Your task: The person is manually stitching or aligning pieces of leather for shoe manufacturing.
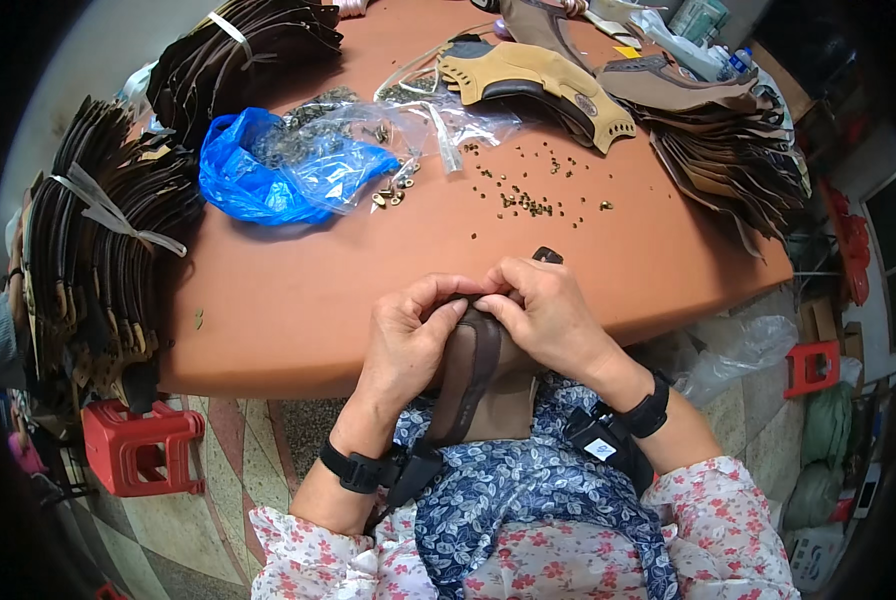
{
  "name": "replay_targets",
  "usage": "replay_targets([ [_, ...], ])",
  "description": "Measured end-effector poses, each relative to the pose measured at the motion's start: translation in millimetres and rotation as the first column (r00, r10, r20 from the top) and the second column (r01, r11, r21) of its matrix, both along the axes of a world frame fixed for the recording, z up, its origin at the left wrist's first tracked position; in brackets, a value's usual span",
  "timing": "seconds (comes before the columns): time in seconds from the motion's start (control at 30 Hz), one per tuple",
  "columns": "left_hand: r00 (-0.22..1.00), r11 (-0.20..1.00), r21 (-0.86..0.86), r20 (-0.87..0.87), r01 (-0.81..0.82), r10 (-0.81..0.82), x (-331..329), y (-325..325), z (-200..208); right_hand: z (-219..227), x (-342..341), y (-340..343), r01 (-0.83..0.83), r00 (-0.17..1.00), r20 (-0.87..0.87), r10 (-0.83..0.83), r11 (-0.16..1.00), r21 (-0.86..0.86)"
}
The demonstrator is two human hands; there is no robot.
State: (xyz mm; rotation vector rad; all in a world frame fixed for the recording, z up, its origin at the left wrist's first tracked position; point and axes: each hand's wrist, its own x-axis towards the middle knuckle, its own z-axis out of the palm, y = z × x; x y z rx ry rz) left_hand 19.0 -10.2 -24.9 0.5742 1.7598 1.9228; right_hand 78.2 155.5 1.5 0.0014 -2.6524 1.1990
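Over my lap, at the near edge of the table, hangs a brown shoe upper [473,375] with a darker strip along it. My left hand [408,330] pinches its top edge between thumb and fingers. Close beside it, my right hand [545,312] is also closed on the same edge, thumb and forefinger almost touching the left hand's. Whether a small part sits between the fingertips is hidden. A small dark piece [548,256] shows just behind my right hand. Small brass-coloured metal fittings [533,205] lie scattered on the table beyond my hands.
A blue plastic bag [253,180] and clear bags of fittings lie left of centre on the orange-brown table [268,310]. Tied stacks of dark uppers [98,240] stand at left; another stack [728,150] sits at right. A tan upper [538,80] lies at the back. Red stools [143,445] flank the table.
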Motion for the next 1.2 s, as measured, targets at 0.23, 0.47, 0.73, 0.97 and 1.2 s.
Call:
replay_targets([
  [0.23,0.990,0.996,0.089,0.138,-0.027,0.015,2,1,4,2,3,4,0.015,0.995,0.101,0.006,0.979,-0.203],
  [0.47,0.983,0.998,0.065,0.184,-0.006,-0.006,-3,0,3,-3,2,13,-0.003,0.986,0.154,0.071,0.915,-0.403],
  [0.73,0.996,0.996,0.076,0.082,-0.042,0.036,5,0,2,4,0,6,-0.002,0.981,0.189,0.049,0.970,-0.243],
  [0.97,0.999,0.999,-0.003,0.026,-0.040,0.040,4,-1,-1,-7,2,-5,0.060,0.997,-0.052,-0.061,0.998,-0.021],
  [1.2,0.996,0.993,-0.104,0.065,-0.061,0.068,7,8,14,-5,7,10,-0.039,0.999,-0.019,0.037,0.990,-0.135],
])
